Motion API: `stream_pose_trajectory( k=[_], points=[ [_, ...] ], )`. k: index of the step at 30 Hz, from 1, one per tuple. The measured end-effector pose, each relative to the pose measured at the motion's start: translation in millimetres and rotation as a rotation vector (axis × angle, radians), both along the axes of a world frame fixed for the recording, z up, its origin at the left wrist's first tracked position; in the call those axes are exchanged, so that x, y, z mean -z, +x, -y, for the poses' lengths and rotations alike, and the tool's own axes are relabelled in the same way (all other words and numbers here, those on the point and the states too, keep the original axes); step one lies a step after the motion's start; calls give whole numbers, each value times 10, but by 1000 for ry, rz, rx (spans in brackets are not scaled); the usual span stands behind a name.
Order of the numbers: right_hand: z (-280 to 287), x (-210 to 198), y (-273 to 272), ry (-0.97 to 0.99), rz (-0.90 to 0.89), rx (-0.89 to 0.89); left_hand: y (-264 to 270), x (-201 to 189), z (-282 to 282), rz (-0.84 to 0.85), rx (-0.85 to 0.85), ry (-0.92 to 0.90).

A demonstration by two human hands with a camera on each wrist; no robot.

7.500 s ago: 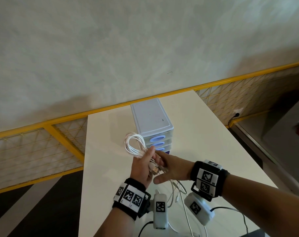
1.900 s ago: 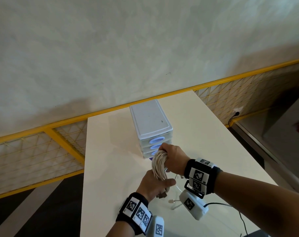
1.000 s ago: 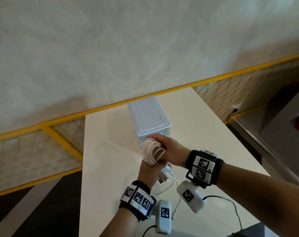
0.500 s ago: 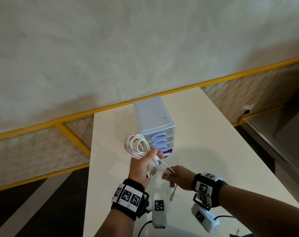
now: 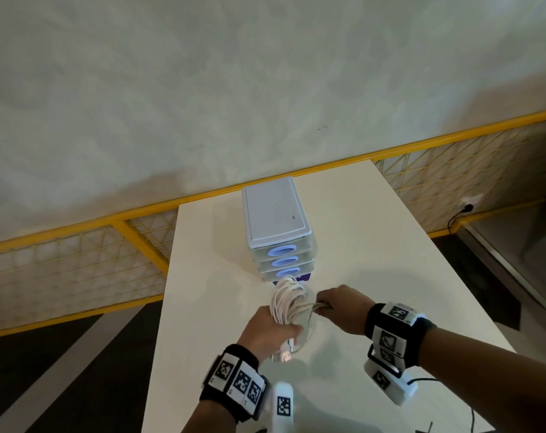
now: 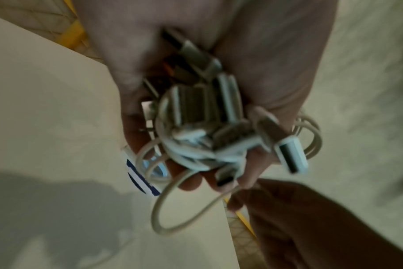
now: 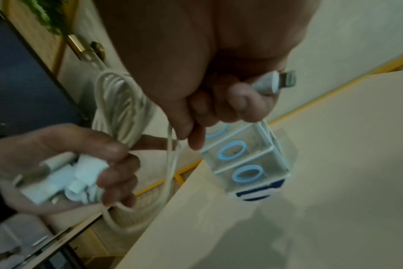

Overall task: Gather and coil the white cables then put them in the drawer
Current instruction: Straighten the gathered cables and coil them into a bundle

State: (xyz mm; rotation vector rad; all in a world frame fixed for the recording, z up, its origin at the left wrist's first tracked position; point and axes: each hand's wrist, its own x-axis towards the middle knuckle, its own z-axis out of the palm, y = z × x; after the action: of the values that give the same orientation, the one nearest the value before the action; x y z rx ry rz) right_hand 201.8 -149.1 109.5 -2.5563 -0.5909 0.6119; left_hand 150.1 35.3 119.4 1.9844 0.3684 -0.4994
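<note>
The white cables (image 5: 288,303) are gathered into a loose coil just in front of the drawer unit (image 5: 278,232), above the desk (image 5: 374,245). The left hand (image 5: 270,331) has its grip closed round the bundle and plugs, and the right hand (image 5: 340,307) pinches the last loose ends. Judging by this, coiling is nearly done, stowing is not. All three visible drawers are closed, their contents too unclear to tell.
</note>
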Motion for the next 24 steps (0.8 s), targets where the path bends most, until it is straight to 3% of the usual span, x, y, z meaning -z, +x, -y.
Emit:
stream_pose_trajectory(
  k=[3,9,15,18,20,22,24],
  points=[
    [-18,-147,2,24,71,-107,-32,36,190,7,37,20],
    [123,-316,94,3,61,-240,-34,84,368,61,-58,89],
    [214,-380,149,92,0,-277,-55,67,512,96,-98,-21],
    [243,-362,198,178,1,-238,-90,20,547,124,-151,-194],
    [279,-305,269,213,93,-190,-121,-29,572,129,-193,-324],
    [332,-220,316,252,157,-117,-146,-60,600,122,-239,-361],
    [388,-154,344,346,107,-18,-161,-68,596,117,-311,-385]
  ],
)
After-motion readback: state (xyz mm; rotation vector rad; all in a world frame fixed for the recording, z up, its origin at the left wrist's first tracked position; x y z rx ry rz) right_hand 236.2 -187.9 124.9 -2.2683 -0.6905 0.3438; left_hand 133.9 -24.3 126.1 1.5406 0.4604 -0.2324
